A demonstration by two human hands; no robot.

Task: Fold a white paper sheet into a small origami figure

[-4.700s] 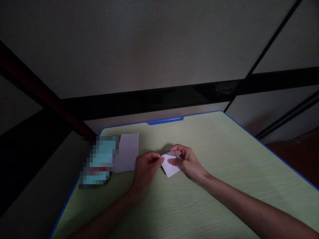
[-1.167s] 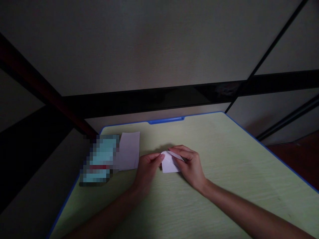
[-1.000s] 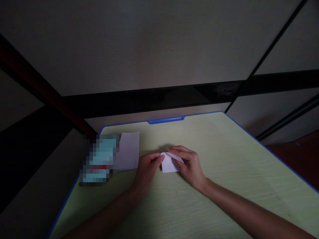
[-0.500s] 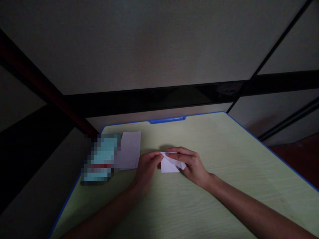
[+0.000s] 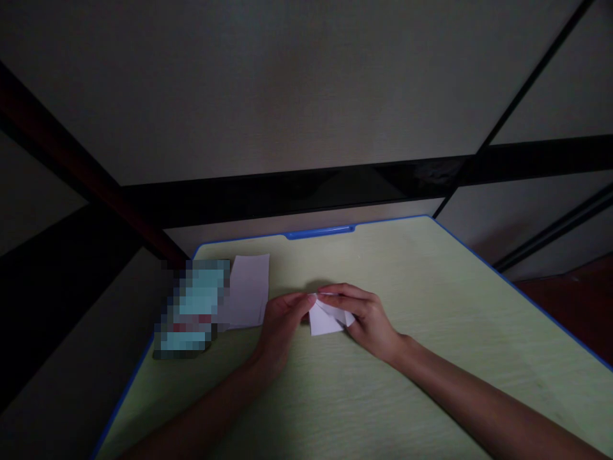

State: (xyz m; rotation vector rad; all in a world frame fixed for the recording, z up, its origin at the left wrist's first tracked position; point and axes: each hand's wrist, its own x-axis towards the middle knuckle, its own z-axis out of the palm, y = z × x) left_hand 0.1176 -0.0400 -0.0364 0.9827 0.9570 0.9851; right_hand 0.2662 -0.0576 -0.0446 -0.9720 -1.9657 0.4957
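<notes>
A small folded sheet of white paper (image 5: 325,321) is held between my two hands above the middle of the table (image 5: 373,402). My left hand (image 5: 283,322) pinches its upper left corner between thumb and fingers. From the other side, my right hand (image 5: 366,314) grips the top and right part, its fingers lying across the fold near the left thumb. A flap slants over the front of the paper. My fingers hide its top edge and part of its back.
Left of my left hand lies a stack of white paper sheets (image 5: 246,291). A pixelated flat object with a light-blue face (image 5: 201,294) lies beside it at the table's left edge. A blue handle-like strip (image 5: 320,232) marks the far edge, with a panelled wall behind.
My right fingertips have slid slightly left along the paper's top edge towards the left thumb. The paper has tilted a little, and both hands keep their hold.
</notes>
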